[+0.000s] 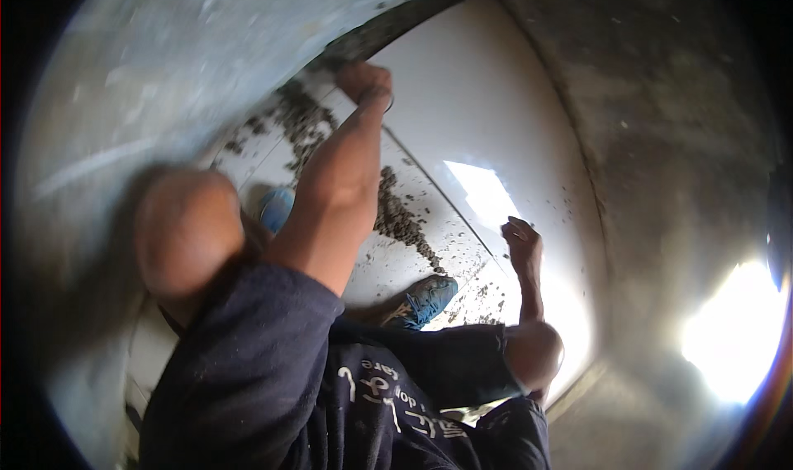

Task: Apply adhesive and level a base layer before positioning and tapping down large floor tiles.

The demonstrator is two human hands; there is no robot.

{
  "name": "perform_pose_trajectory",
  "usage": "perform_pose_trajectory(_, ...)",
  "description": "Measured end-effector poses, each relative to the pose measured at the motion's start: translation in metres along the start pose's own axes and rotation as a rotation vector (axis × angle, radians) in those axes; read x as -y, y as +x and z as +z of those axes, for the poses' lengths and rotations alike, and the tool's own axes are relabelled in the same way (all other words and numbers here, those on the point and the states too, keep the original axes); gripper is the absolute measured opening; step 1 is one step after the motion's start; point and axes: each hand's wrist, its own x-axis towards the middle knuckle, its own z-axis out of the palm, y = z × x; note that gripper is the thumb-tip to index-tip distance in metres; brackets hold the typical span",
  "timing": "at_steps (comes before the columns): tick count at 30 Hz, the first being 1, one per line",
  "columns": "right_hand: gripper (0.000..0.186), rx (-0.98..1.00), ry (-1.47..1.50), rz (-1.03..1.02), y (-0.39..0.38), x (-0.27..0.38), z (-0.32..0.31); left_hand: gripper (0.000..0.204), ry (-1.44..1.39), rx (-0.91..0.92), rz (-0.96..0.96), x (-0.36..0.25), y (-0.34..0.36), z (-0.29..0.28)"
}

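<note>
My left hand (363, 83) reaches far forward to the corner of a large glossy white tile (462, 82), beside the strip of dark mortar along the wall. Its fingers are curled, and the wrist hides whatever they may hold. Closer to me on the right, my right hand (522, 237) is closed over the glossy tile surface, next to a bright reflection. Anything inside it is too small to make out. A dark joint line (438, 181) separates the large tile from the white floor tiles (363, 276) around my feet.
Crumbled dark mortar (401, 218) lies scattered over the floor tiles. A grey wall (190, 65) rises on the left, and a rough grey concrete surface (661, 140) borders the right. My blue shoes (431, 299) and bent knees (190, 230) flank the work area.
</note>
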Motion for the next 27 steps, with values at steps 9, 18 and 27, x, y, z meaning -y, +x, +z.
perform_pose_trajectory(9, 0.04, 0.156, 0.531, -0.37, -0.01, 0.074, -0.017, 0.067, 0.137, -0.015, 0.087, 0.005, 0.019, -0.01)
perform_pose_trajectory(18, 0.06, -0.246, 0.138, 0.433, 0.077, -0.179, 0.026, 0.081, 0.173, 0.002, 0.138, 0.019, 0.047, -0.008)
perform_pose_trajectory(27, 0.053, -0.376, 0.396, 0.52, 0.094, -0.172, 0.056, 0.081, 0.179, -0.084, 0.158, -0.005, 0.027, -0.026)
